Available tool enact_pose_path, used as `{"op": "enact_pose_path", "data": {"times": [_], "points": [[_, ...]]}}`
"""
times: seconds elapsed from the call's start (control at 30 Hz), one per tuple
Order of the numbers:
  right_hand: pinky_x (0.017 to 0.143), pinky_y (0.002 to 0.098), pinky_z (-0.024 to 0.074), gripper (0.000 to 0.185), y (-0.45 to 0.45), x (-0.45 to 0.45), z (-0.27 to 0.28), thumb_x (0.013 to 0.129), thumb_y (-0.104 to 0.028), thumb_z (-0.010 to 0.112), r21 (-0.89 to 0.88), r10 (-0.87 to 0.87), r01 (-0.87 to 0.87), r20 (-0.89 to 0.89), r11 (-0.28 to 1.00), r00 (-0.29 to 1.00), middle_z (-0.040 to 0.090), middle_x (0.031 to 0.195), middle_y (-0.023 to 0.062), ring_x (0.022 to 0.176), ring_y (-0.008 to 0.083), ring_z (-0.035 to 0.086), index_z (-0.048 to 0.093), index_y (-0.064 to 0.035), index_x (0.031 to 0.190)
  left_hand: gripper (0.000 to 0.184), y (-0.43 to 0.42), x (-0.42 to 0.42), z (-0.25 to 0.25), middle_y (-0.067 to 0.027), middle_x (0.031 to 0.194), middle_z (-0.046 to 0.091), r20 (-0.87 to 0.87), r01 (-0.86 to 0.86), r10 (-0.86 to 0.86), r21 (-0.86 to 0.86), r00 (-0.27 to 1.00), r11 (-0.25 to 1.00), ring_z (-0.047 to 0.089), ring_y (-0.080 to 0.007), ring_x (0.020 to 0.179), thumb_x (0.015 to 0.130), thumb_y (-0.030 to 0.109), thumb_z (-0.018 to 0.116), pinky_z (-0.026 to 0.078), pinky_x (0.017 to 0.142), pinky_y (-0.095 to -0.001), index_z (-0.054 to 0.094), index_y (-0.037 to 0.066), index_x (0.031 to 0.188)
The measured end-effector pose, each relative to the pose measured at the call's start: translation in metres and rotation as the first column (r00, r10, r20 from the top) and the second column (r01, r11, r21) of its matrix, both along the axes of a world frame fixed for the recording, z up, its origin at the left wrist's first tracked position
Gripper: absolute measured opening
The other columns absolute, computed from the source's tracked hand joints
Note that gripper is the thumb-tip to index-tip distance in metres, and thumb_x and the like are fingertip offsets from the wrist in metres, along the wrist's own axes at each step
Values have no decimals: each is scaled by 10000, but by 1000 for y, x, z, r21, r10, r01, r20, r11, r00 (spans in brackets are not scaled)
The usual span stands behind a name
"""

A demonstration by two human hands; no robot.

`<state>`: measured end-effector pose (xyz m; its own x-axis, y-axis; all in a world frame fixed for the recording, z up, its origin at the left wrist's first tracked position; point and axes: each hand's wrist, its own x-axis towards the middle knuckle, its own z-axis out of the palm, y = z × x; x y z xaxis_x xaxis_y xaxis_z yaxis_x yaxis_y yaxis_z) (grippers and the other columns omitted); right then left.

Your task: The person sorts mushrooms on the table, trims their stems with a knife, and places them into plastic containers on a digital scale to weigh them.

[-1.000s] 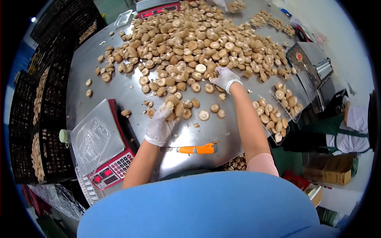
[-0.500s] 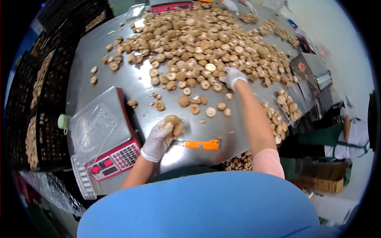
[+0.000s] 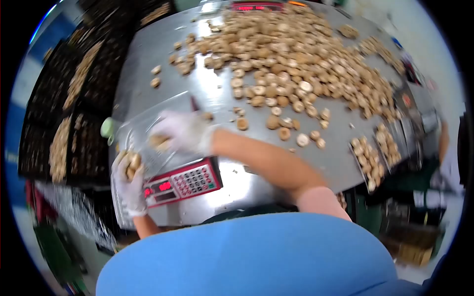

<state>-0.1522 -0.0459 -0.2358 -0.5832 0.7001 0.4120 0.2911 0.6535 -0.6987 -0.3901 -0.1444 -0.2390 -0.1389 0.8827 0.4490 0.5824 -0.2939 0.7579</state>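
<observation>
My left hand, in a white glove, is closed around several brown mushrooms at the left side of a red digital scale. Above the scale's platform is my right hand, also gloved and blurred by motion. Its fingers close on a mushroom. A clear plastic tray lies on the scale under the hands. Loose mushrooms are scattered to the right of the scale, in front of a large mushroom pile.
Two packed trays of mushrooms stand at the table's right edge, near a metal device. Black crates with mushrooms are stacked at the left. A light green object sits beside the scale. A co-worker is at the right.
My right hand has moved from the pile leftward to over the scale, now with a mushroom. My left hand has carried its mushrooms to the scale's left. The orange-handled knife no longer shows.
</observation>
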Motion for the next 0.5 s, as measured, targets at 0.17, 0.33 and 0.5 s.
{"op": "enact_pose_path", "data": {"times": [0.17, 0.33, 0.5], "points": [[1001, 509, 413, 606, 0, -73, -6, 724, -369, 772, 290, -45, -69, 369, 954, 928, 550, 1278, 43, 1178, 303, 541, 576, -297, 1293, 866, 8, -11, -30, -164, 1444, 420, 273, 126, -69, -195, 960, 973, 464, -237, 1289, 841, -4, 743, 429, 1050, -338, 237, 43, 1543], [957, 489, 449, 505, -4, 3, -12, 770, -296, 732, 432, -218, 229, -75, 873, 973, 602, 1175, 83, 1137, 286, 566, 600, -181, 1243, 823, 16, -21, -34, -171, 1457, 413, 4, 2, -1, -175, 1000, 985, 467, -249, 1299, 864, 71, 736, 428, 1057, -350, 259, 62, 1534], [794, 415, 554, 287, -8, 201, -34, 875, -73, 534, 380, -837, 761, 390, 526, 383, 682, 961, 120, 929, 298, 668, 646, -151, 1128, 677, 15, -3, -20, -157, 1429, 454, -256, -215, 215, 31, 942, 976, 500, -241, 1272, 908, 81, 677, 445, 1047, -357, 341, 73, 1495]]}}
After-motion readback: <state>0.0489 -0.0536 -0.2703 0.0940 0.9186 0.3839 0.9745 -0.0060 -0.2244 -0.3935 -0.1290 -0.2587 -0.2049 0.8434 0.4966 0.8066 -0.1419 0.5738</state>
